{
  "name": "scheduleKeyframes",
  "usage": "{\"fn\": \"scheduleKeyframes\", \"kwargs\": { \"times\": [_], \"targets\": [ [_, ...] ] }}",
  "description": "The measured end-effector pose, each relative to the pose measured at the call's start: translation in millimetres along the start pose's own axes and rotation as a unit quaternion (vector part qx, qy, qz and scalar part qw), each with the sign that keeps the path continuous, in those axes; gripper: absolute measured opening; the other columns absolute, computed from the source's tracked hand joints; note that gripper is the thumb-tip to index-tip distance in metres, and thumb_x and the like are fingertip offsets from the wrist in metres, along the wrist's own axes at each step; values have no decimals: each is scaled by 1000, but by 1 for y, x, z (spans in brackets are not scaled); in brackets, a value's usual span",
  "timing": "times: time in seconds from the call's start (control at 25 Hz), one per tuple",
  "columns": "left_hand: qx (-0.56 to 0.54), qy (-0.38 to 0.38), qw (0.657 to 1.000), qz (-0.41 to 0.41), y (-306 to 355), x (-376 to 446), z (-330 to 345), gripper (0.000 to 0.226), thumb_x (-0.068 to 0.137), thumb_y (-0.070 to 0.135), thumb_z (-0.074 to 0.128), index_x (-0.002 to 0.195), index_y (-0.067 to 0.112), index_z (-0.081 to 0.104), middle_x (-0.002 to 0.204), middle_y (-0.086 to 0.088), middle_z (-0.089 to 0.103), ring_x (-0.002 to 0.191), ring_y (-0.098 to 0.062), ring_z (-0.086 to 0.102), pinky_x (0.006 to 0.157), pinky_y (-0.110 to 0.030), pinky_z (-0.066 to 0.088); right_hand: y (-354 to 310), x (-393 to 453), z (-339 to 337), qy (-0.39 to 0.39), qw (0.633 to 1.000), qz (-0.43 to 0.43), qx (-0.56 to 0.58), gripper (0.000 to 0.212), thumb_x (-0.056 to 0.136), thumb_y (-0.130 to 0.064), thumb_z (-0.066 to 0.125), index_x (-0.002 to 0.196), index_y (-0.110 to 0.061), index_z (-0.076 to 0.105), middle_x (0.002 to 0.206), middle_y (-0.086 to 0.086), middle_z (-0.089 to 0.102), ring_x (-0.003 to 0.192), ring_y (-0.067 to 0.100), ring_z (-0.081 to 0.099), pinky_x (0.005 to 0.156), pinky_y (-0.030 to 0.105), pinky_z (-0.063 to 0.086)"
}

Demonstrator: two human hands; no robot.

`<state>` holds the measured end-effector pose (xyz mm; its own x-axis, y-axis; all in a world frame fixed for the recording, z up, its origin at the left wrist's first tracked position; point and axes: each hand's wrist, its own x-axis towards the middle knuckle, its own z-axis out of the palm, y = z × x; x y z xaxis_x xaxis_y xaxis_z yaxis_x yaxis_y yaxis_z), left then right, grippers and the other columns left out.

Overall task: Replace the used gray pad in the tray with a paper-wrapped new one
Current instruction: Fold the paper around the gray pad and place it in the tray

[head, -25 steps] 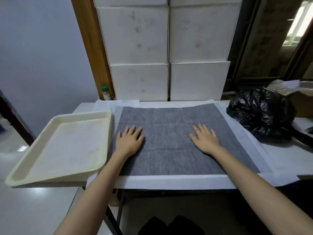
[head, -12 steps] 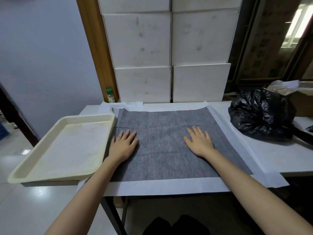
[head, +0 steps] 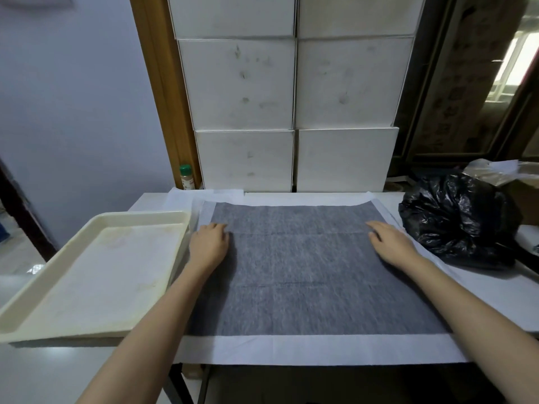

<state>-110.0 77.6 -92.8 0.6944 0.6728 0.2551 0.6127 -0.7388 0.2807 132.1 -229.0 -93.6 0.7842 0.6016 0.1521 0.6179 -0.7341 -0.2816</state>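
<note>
My forearms run out of the bottom edge, so nothing above the elbows shows. My left hand (head: 208, 246) is blurred; its fingertips turn toward the pad centre and I cannot separate one finger from another. My right hand (head: 389, 243) is also smeared at the fingertips. The table (head: 495, 298) legs are mostly hidden under the overhanging sheet. The black bag (head: 460, 220) covers whatever lies behind it at the right, and the small green-capped bottle (head: 186, 177) label is too small to read.

Grip state: both hands are released, palms down, fingers extended flat on the gray pad (head: 306, 272). Neither hand grasps anything.

Location of parts: the gray pad lies spread out on the white paper (head: 291, 349), which borders it on all sides and hangs past the near table edge. The cream tray (head: 96, 275) sits just left of the pad, overhanging the table's left side, with no pad in it.

Change from the frame half a second ago: both hands have moved outward and farther away from me. The left hand now sits at the pad's left edge, the right hand near its right edge. Pad, paper and tray keep their places.
</note>
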Motion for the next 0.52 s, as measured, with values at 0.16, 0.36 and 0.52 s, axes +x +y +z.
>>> {"fn": "scheduleKeyframes", "kwargs": {
  "times": [0.16,0.36,0.52],
  "targets": [
    [-2,-28,1000,12,-18,27,7,32,97,26,45,120,16,64,127,-8,61,112,-26,57,96,-37,45,26,28,-6,-24,1000,-6,-2,33,95,-15,46,125,-12,58,133,7,56,122,26,51,99,36,41],
    [-112,23,993,21,-39,29,14,27,93,20,56,114,8,69,124,-9,65,112,-25,59,97,-34,43,41,35,20,30,996,-21,84,29,93,-13,53,119,-4,63,130,12,59,122,28,52,105,36,37],
    [-117,20,992,44,-45,32,16,26,92,14,57,114,4,69,122,-13,64,113,-28,58,100,-34,41,49,39,27,37,995,-22,93,31,94,-13,51,122,-4,61,133,12,56,124,29,49,107,37,33]
  ]
}}
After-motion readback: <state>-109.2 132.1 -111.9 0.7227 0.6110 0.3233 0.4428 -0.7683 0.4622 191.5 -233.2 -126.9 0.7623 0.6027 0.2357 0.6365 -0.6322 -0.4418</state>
